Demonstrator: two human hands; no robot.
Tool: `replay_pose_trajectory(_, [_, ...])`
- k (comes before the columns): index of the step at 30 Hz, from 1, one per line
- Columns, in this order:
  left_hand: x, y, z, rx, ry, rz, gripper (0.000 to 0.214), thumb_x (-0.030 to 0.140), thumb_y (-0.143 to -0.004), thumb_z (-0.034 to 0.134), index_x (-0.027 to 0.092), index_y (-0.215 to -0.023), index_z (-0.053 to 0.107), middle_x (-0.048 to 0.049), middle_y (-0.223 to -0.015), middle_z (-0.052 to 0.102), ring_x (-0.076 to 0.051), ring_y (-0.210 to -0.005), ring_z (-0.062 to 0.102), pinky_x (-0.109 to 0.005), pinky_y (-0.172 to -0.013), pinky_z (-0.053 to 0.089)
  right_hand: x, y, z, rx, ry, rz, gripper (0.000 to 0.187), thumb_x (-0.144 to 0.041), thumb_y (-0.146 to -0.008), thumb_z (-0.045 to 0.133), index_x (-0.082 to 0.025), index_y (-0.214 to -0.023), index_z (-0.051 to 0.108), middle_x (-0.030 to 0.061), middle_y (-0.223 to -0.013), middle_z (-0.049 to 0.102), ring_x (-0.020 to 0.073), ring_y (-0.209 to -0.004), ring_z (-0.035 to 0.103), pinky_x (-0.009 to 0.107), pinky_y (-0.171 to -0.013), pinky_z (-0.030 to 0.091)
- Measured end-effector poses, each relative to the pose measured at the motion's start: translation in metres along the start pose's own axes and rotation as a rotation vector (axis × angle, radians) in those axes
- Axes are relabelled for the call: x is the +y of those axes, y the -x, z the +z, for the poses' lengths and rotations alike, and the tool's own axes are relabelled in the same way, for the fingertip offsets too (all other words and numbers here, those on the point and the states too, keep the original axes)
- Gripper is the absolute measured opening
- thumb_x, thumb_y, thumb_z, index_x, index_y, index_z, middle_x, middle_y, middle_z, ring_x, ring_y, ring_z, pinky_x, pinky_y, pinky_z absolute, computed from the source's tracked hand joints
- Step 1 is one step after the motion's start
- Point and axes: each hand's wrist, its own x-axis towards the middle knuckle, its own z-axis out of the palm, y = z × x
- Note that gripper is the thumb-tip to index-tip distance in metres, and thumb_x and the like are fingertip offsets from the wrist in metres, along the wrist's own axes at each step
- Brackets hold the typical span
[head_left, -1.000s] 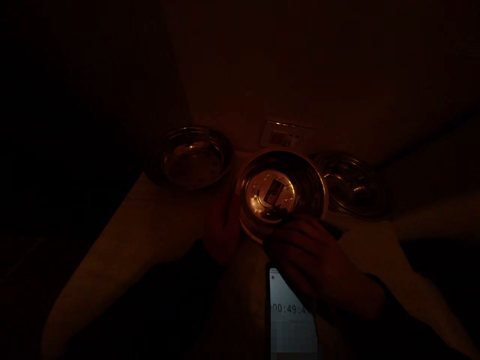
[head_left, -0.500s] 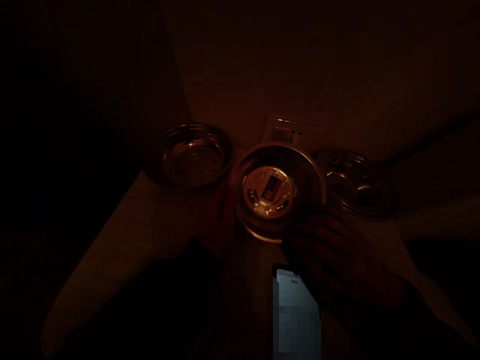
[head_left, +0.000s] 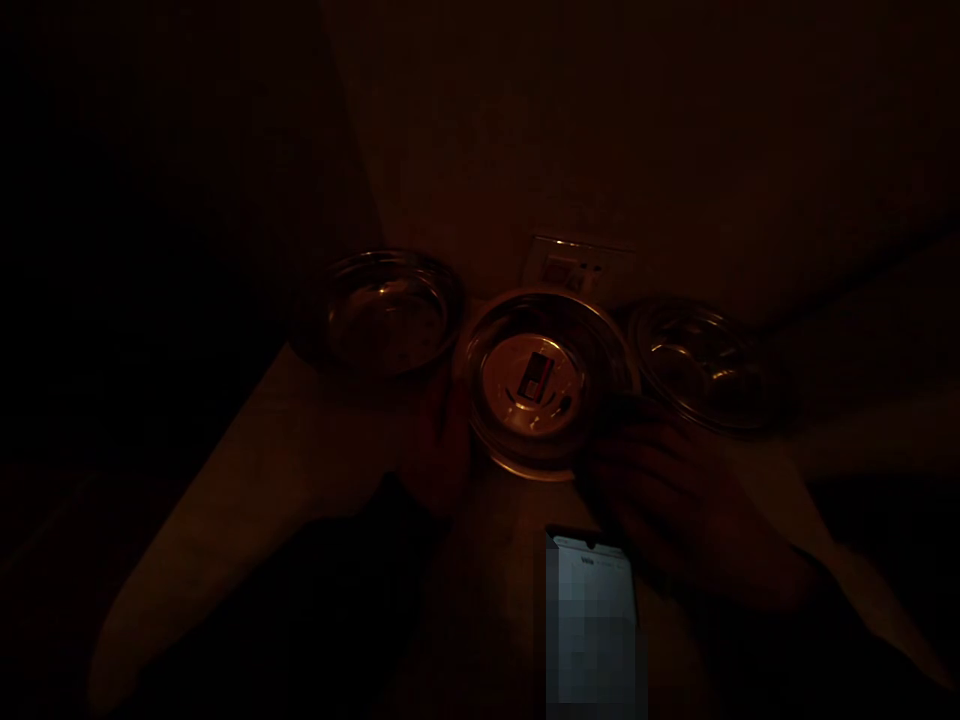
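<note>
Middle bowl sitting mouth-up on bench, label sticker showing on its floor. Round, so no long axis. Bowl lying just ahead of both hands, between them. Right hand nearer, reaching in from near right, fingers overlapping bowl's right rim; too dark to tell if clamped. Left hand resting at bowl's left wall, grip also unclear. Left bowl and right bowl flanking it. Phone glowing at near edge.

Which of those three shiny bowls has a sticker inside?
The middle bowl: a dark sticker sits on its bottom. The left bowl and right bowl show none.
</note>
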Motion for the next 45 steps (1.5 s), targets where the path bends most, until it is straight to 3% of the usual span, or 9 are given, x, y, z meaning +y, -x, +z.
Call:
replay_pose_trajectory(7, [0.009,0.003,0.003,0.029,0.006,-0.056,0.036,0.036,-0.091,0.041,0.017,-0.113,0.061,-0.0079,-0.115,0.068,-0.023,-0.108,0.061,-0.036,-0.094,0.047,-0.007,-0.006,0.006,-0.001,-0.085,0.043,0.018,-0.010,-0.085,0.055,-0.014,-0.101,0.063,0.0078,-0.098,0.070,0.0217,-0.096,0.059,0.047,-0.091,0.048])
replay_pose_trajectory(14, [0.007,0.004,0.005,0.024,-0.031,0.002,0.041,0.040,-0.092,0.038,0.018,-0.118,0.060,-0.0085,-0.117,0.067,-0.023,-0.112,0.060,-0.038,-0.097,0.046,-0.017,-0.013,0.016,-0.022,-0.131,0.034,0.018,-0.013,-0.084,0.057,-0.015,-0.101,0.062,0.0062,-0.100,0.069,0.0209,-0.097,0.058,0.048,-0.099,0.042])
replay_pose_trajectory(23, [0.001,-0.001,-0.001,0.029,-0.062,0.052,0.040,0.038,-0.091,0.040,0.017,-0.119,0.060,-0.0094,-0.125,0.063,-0.024,-0.117,0.057,-0.039,-0.102,0.043,-0.002,-0.005,0.002,-0.037,-0.043,0.028,0.009,-0.014,-0.085,0.055,-0.017,-0.091,0.061,0.0056,-0.093,0.070,0.0203,-0.091,0.059,0.048,-0.095,0.043])
replay_pose_trajectory(37, [0.001,0.003,0.006,0.053,-0.095,0.032,0.041,0.041,-0.092,0.037,0.020,-0.120,0.058,-0.0095,-0.126,0.062,-0.024,-0.118,0.056,-0.041,-0.102,0.042,-0.018,-0.017,0.021,-0.057,-0.109,0.044,0.016,-0.014,-0.086,0.054,-0.015,-0.100,0.061,0.0073,-0.098,0.068,0.0213,-0.097,0.058,0.048,-0.098,0.044])
replay_pose_trajectory(45, [0.004,0.003,0.004,0.005,-0.100,0.019,0.042,0.040,-0.091,0.037,0.017,-0.120,0.057,-0.0121,-0.125,0.063,-0.026,-0.117,0.056,-0.045,-0.101,0.042,-0.014,-0.014,0.012,-0.103,-0.072,0.046,0.012,-0.014,-0.084,0.054,-0.016,-0.093,0.062,0.0058,-0.086,0.067,0.0205,-0.089,0.059,0.049,-0.096,0.042])
